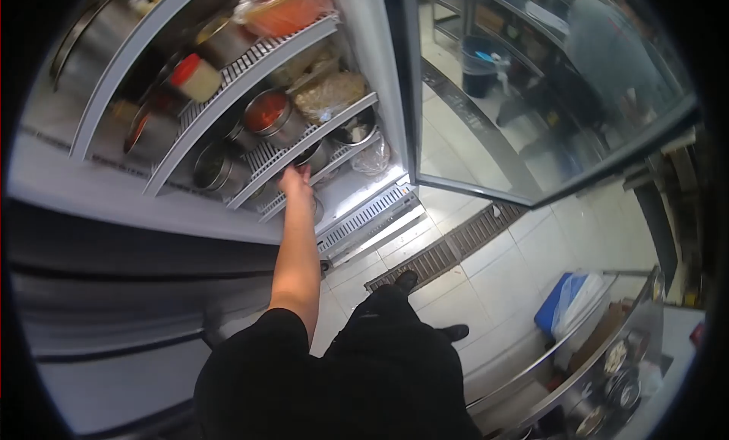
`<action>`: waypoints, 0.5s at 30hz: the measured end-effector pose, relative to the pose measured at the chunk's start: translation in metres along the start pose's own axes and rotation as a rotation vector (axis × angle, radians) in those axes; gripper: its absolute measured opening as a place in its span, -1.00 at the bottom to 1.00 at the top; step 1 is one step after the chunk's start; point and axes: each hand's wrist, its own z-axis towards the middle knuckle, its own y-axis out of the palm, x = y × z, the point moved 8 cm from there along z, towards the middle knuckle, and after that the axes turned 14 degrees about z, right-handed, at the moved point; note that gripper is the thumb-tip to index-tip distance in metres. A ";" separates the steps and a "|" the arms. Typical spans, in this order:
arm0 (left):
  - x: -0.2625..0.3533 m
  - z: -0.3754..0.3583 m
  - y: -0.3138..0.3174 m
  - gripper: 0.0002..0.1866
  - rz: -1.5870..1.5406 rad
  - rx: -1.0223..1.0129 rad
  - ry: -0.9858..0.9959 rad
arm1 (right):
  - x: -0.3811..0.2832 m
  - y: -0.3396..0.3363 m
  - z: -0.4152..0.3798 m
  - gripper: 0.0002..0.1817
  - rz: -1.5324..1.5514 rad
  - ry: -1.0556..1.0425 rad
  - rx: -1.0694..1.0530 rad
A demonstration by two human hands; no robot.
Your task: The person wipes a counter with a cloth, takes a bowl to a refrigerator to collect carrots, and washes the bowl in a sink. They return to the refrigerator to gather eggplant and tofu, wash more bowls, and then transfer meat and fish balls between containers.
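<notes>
My left hand [295, 179] reaches into an upright fridge, with its fingers bent at the near edge of a metal container [313, 153] on a low wire shelf. The fingers look closed on that edge, though their tips are partly hidden. Just above stands a round metal pot [272, 115] with red-orange food in it. A clear bag of yellowish food [330, 97] lies to its right. Lower right of that, a dark bowl [355, 129] with white pieces sits on a shelf, with another clear bag [370, 157] below. My right hand is out of view.
The glass door [486, 129] stands open on the right. Higher shelves hold a red-lidded jar [197, 77] and a tub of orange food [288, 11]. A drain grate [448, 246] crosses the tiled floor. A steel counter with a blue box [554, 303] is at lower right. A person [611, 45] shows through the glass.
</notes>
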 end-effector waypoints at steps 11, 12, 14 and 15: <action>0.025 -0.015 -0.021 -0.92 -0.258 0.022 -0.024 | 0.107 0.069 0.042 -0.76 0.683 0.392 0.014; 0.025 -0.013 -0.028 -0.93 -0.216 0.013 -0.029 | 0.110 0.074 0.046 -0.76 0.793 0.441 0.023; 0.025 -0.011 -0.032 -0.94 -0.130 -0.018 -0.039 | 0.116 0.089 0.049 -0.79 0.849 0.522 -0.004; 0.026 -0.016 -0.032 -0.95 -0.071 -0.027 -0.048 | 0.097 0.074 0.044 -0.79 0.519 0.360 -0.052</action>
